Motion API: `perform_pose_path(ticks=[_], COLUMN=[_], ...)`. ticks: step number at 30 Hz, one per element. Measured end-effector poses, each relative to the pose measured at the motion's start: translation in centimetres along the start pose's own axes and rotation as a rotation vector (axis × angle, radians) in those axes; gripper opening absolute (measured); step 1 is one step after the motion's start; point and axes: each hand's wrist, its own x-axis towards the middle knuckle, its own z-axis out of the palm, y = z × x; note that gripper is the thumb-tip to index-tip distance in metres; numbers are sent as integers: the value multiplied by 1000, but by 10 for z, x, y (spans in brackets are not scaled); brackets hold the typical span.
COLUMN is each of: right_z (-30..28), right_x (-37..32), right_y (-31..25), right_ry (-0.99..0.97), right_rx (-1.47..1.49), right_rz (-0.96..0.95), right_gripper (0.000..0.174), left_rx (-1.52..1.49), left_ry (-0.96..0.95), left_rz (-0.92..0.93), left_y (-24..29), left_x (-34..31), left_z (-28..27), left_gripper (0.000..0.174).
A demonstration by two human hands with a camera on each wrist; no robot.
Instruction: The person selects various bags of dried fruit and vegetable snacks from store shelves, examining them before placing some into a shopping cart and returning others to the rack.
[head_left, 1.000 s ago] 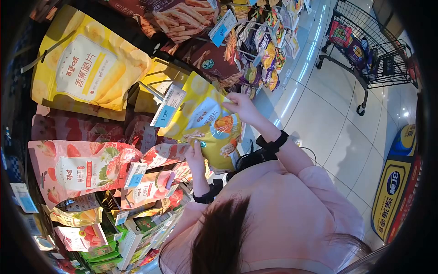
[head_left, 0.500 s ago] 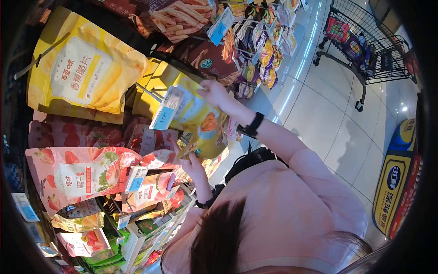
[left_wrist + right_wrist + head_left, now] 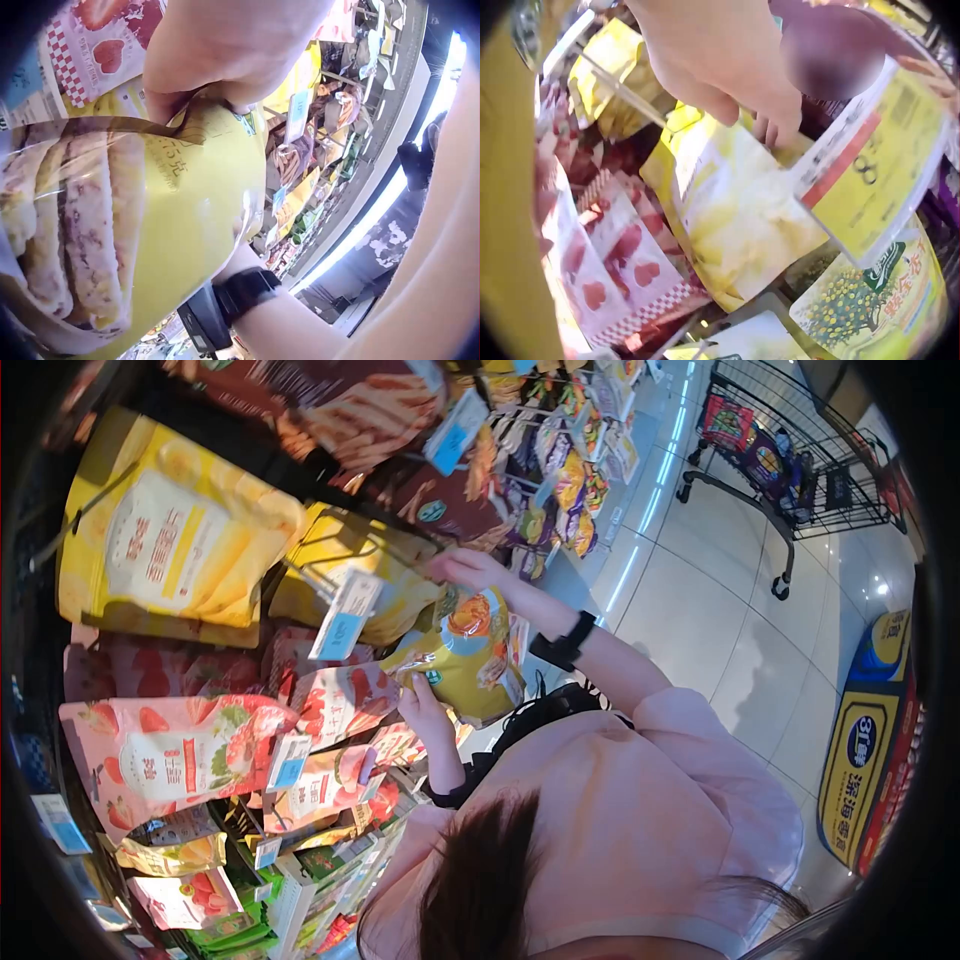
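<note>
In the head view, the left hand (image 3: 428, 722) pinches the edge of a yellow snack bag (image 3: 465, 675) held low in front of the body. The left wrist view shows its fingers curled on the crimped edge of that bag (image 3: 195, 217). Farther up and forward, the right hand (image 3: 472, 572) is at the edge of a hanging yellow bag (image 3: 375, 600). From the right wrist, thumb and fingers of this hand (image 3: 720, 64) close on the top of a yellow bag (image 3: 735, 217), beside a yellow price tag (image 3: 877, 165).
Strawberry bags (image 3: 175, 755) and a large yellow bag (image 3: 165, 535) hang on the rack at left, with a price tag (image 3: 347, 615) jutting out. Brown snack bags (image 3: 350, 405) hang above. A shopping cart (image 3: 800, 470) stands on the tiled floor; a yellow-blue box (image 3: 865, 760) is at right.
The right hand has left the held bag and moved left to the hanging yellow bags. The left hand has kept the held bag, which has tilted and dropped a little.
</note>
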Motion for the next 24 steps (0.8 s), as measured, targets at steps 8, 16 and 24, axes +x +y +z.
perform_pose_path(ticks=[8,16,24], right_z=[-80,-146,-240], right_x=[-141,-201,-200], right_y=[-48,-110,-131], right_ry=[12,150,304], right_rx=[-36,-382,-298], right_rz=[100,91,19], right_gripper=[54,83,79], left_rx=[-371,-478,-361], left_ry=[-53,-280,-648], left_rz=[-57,-136,-5], left_y=[52,82,106], left_x=[-7,-24,-45], left_z=[114,230,313], left_gripper=[27,23,53])
